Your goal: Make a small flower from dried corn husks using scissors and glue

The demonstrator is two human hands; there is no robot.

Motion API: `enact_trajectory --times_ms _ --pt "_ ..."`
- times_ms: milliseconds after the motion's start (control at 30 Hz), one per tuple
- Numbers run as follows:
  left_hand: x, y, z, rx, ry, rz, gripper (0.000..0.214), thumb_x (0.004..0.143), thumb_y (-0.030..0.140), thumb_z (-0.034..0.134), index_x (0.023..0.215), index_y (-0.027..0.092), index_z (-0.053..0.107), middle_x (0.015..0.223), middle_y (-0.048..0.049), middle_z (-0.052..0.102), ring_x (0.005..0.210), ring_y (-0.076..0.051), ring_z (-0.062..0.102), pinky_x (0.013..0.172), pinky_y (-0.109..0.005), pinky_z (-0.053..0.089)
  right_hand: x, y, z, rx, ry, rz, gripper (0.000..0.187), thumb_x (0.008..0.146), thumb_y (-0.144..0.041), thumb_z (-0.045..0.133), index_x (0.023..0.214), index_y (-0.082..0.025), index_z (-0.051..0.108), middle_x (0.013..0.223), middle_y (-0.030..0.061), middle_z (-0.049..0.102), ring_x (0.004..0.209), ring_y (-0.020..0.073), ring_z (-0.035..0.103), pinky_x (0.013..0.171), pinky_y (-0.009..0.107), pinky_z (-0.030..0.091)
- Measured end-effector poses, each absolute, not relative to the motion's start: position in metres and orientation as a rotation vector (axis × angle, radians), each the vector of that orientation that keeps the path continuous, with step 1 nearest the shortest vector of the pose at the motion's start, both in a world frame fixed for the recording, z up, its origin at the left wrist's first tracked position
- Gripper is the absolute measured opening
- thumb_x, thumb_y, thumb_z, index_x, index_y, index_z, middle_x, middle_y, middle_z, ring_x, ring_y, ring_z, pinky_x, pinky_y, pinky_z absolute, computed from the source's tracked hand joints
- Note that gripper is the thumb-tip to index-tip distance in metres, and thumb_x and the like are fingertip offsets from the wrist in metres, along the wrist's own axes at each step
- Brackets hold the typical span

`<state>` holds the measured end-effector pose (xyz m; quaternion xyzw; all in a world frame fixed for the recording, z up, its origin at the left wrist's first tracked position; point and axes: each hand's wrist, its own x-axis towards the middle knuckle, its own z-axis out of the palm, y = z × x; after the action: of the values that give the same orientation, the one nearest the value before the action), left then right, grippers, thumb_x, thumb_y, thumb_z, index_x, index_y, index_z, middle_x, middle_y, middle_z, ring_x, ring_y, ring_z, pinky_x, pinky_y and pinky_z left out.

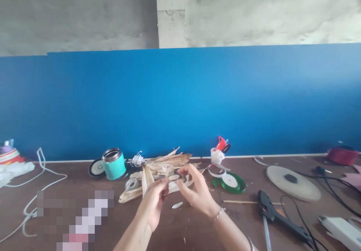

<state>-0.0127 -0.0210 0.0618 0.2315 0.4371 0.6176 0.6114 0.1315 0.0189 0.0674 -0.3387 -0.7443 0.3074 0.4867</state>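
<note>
My left hand (156,194) is closed in a pinch on the near edge of a small pale oval piece (174,177) with something dark beside it; its kind is too blurred to tell. My right hand (197,190) curves around the other side, thumb and forefinger bent towards the piece, and I cannot make out exactly what lies between them. Behind the hands spreads a heap of dry corn husks (169,163). A roll of clear tape (131,184) stands left of my left hand, by a loose husk.
A turquoise insulated jar (113,164) stands at left, its dark lid beside it. To the right are a green ribbon spool (231,183), a cup of pens (217,155), a hot glue gun (282,217) with cables, and a large pale disc (304,186). A blue panel (180,100) closes off the back.
</note>
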Motion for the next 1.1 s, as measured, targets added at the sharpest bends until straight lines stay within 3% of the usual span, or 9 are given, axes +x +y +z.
enact_trajectory --times_ms 100,233,600,800,867,967,1100 --pt "-0.009 -0.021 0.058 0.444 1.028 1.440 0.019 0.061 0.026 0.077 0.065 0.014 0.063 0.059 0.0007 0.055 0.054 -0.010 0.047 0.053 -0.022 0.034 0.127 0.016 0.060 -0.760 -1.974 0.040 0.017 0.078 -0.020 0.057 0.095 -0.022 0.060 0.095 0.0043 0.062 0.088 0.0197 0.051 0.077 0.032 0.033" --pt "-0.002 -0.025 0.058 0.407 0.966 1.422 0.016 0.063 0.023 0.075 0.065 0.013 0.063 0.061 -0.0002 0.056 0.054 -0.010 0.048 0.052 -0.022 0.035 0.120 0.016 0.047 -0.755 -1.930 -0.236 0.010 0.083 -0.015 0.054 0.082 -0.022 0.062 0.081 -0.0001 0.065 0.078 0.0152 0.052 0.074 0.031 0.029" --pt "0.016 -0.032 0.064 0.317 0.835 1.448 0.007 0.074 0.017 0.063 0.076 0.011 0.067 0.071 -0.0051 0.060 0.063 -0.013 0.054 0.057 -0.021 0.043 0.108 0.002 0.052 -0.914 -1.744 -0.010 0.017 0.076 -0.009 0.049 0.062 -0.018 0.054 0.058 -0.0023 0.059 0.062 0.0137 0.052 0.067 0.030 0.025" --pt "0.020 -0.032 0.059 0.287 0.881 1.488 0.006 0.074 0.021 0.065 0.071 0.015 0.064 0.065 -0.0012 0.054 0.058 -0.011 0.049 0.056 -0.022 0.041 0.111 0.011 0.040 -1.068 -1.709 0.232 0.014 0.075 -0.014 0.051 0.064 -0.019 0.058 0.064 0.0002 0.063 0.065 0.0163 0.057 0.072 0.033 0.031" --pt "0.015 -0.031 0.061 0.262 0.939 1.534 0.008 0.073 0.023 0.066 0.069 0.017 0.063 0.064 -0.0001 0.052 0.057 -0.010 0.047 0.056 -0.022 0.040 0.122 0.022 0.040 -1.135 -1.584 0.426 0.015 0.076 -0.021 0.051 0.062 -0.019 0.058 0.062 0.0016 0.063 0.061 0.0171 0.055 0.067 0.032 0.036" --pt "0.003 -0.029 0.067 0.267 1.030 1.645 0.017 0.071 0.026 0.070 0.063 0.018 0.058 0.065 0.0017 0.050 0.062 -0.009 0.047 0.060 -0.021 0.039 0.141 0.037 0.048 -1.200 -1.308 0.690 0.021 0.080 -0.033 0.051 0.071 -0.017 0.060 0.061 0.0034 0.062 0.057 0.0182 0.053 0.055 0.029 0.038" --pt "-0.004 -0.029 0.073 0.371 1.008 1.592 0.020 0.065 0.030 0.075 0.069 0.017 0.060 0.067 0.0014 0.051 0.063 -0.010 0.047 0.058 -0.023 0.037 0.151 0.035 0.066 -0.900 -1.686 0.546 0.029 0.078 -0.022 0.054 0.107 -0.019 0.057 0.098 0.0071 0.064 0.088 0.0222 0.057 0.074 0.032 0.044"
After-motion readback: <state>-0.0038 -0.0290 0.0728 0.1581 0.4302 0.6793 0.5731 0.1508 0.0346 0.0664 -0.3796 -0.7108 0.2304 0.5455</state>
